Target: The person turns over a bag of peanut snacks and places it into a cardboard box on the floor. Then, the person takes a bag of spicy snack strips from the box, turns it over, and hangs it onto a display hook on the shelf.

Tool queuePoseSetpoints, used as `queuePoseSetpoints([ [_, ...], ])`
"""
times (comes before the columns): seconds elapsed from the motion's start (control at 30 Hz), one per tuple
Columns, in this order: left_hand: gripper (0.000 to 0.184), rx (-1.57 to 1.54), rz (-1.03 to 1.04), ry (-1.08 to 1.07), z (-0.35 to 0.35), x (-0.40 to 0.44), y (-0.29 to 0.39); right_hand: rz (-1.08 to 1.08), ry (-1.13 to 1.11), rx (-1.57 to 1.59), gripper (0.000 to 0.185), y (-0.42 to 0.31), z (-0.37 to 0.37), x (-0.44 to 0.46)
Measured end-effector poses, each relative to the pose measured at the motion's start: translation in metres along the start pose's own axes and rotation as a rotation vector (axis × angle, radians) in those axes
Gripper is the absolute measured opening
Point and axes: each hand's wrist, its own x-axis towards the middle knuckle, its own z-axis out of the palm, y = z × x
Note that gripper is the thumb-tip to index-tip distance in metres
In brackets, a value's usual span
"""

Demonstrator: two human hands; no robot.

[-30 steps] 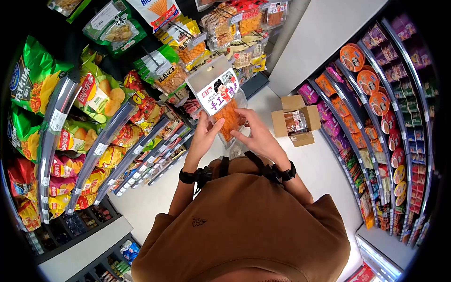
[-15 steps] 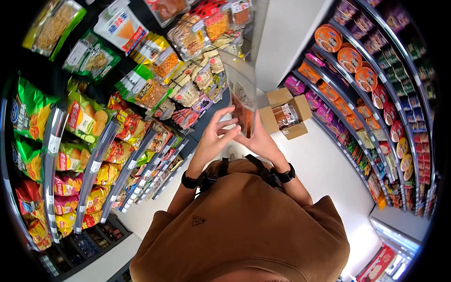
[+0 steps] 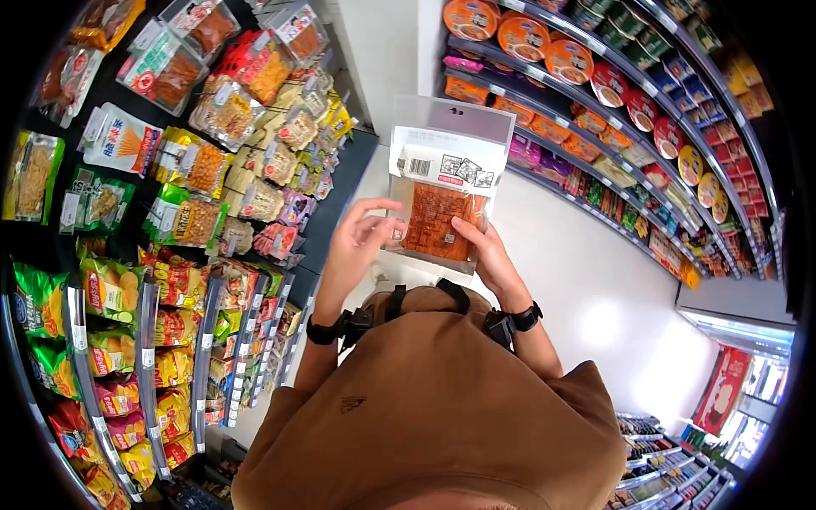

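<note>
In front of my chest is a clear-topped snack packet (image 3: 449,223) with reddish-brown dried food in its window and a white printed label with a barcode. It hangs upright with its printed side towards me. My right hand (image 3: 493,259) grips its lower right edge, thumb on the front and the other fingers hidden behind. At the lower left edge is my left hand (image 3: 361,242), its fingers loosely bent and apart. Those fingertips lie close to the packet; whether they touch it I cannot tell.
Hanging snack packets (image 3: 200,161) fill a rack on the left, above shelves of chip bags (image 3: 115,293). Tubs of instant noodles (image 3: 523,38) line curved shelves on the right. Pale floor (image 3: 586,246) runs between them.
The packet has turned from edge-on to face me. My left hand's fingers have moved apart at its edge. My view has swung right, and the cardboard box on the floor no longer shows.
</note>
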Motion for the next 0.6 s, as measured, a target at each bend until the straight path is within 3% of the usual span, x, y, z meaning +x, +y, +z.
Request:
queuePoseSetpoints([
  [0.2,0.026,0.089,-0.045,0.072,0.037,0.006,-0.016,-0.028,0.072,0.035,0.053,-0.002,-0.053,-0.044],
  [0.37,0.030,0.117,-0.086,0.027,0.080,0.007,-0.033,-0.013,0.099,0.012,0.053,-0.004,-0.084,-0.077],
  [0.6,0.022,0.043,-0.134,-0.136,0.117,0.004,-0.034,-0.006,0.133,0.055,0.054,0.005,-0.111,-0.101],
])
